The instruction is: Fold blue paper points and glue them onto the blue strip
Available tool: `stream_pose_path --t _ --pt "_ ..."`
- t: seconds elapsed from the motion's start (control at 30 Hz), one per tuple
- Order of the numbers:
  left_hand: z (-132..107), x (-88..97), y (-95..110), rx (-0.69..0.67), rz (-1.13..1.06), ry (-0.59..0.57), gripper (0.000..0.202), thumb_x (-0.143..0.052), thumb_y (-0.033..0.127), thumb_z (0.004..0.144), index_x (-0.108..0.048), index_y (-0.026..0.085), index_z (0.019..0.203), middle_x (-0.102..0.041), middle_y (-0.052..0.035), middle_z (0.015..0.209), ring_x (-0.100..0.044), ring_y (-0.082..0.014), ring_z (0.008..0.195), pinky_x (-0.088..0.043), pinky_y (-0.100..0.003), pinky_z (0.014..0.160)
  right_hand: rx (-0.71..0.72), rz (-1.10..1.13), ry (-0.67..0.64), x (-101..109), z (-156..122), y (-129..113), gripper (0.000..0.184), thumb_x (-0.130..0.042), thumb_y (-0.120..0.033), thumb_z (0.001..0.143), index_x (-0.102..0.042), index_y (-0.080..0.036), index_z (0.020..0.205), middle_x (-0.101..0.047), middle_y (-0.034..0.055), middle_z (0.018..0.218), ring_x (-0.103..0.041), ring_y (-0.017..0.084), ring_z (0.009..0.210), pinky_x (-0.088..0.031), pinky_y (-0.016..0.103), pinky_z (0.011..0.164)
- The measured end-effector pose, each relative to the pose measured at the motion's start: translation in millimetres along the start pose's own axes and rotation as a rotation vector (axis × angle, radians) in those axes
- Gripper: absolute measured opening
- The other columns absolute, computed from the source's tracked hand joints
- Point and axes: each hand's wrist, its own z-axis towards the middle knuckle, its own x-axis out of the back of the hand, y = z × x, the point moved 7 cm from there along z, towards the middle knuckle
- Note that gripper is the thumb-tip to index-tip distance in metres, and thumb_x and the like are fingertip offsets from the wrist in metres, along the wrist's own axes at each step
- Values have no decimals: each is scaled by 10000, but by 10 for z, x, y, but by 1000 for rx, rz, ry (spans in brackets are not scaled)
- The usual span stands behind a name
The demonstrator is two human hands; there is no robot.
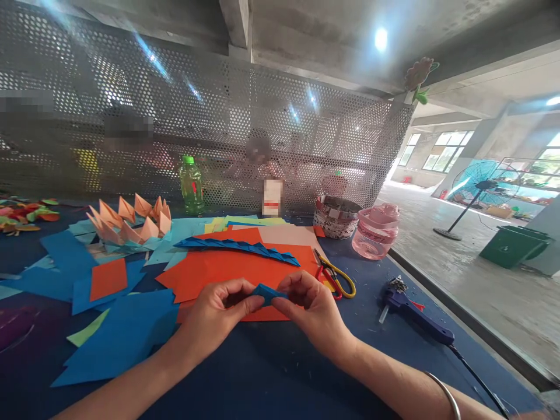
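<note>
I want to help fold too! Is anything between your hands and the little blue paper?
No, nothing visible: the left hand and right hand both pinch the folded blue paper directly.

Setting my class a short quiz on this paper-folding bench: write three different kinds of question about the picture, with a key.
1. What do the person's bare left hand and bare right hand pinch between them?
2. True or false: the purple hot glue gun lies to the right of the large orange-red paper sheet.
3. Which of these lies on the orange-red paper sheet? A) a long curved blue folded paper strip B) a green-capped plastic bottle C) a pink plastic jar

Key: 1. A small folded blue paper piece. 2. True. 3. A.
</note>
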Motion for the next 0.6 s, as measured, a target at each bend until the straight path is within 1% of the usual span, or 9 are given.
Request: stream_pose_path --t 0.17,0.4,0.53,0.6 --pt "-20 -9 24 19 1 -5 260 -638 437 742 -660 183 697 -603 7 675 -540 -161 701 -418 -254 656 -19 3 -20 10 -1 -7 207 -715 -256 706 -568 -185 834 -595 -23 711 -557 105 651 -428 225 619" --pt "-34 -30 37 12 27 -8 282 -637 449 740 -641 182 651 -524 27 610 -463 -130 622 -369 -235 590 -33 -49 -41 6 6 -42 176 -696 -218 705 -575 -187 828 -553 -51 624 -513 94 580 -389 218 574" --pt "-16 -8 32 17 56 -4 283 -637 449 734 -639 182 640 -527 25 603 -458 -133 614 -365 -238 583 -39 -95 -51 13 27 20 211 -707 -267 713 -574 -187 855 -591 -36 641 -527 105 594 -394 232 594" --pt "-5 25 25 24 71 15 280 -637 447 731 -636 181 646 -520 29 600 -451 -128 604 -358 -236 577 -30 -103 -40 25 33 37 196 -697 -277 725 -577 -186 851 -596 -27 673 -532 108 619 -398 235 607"
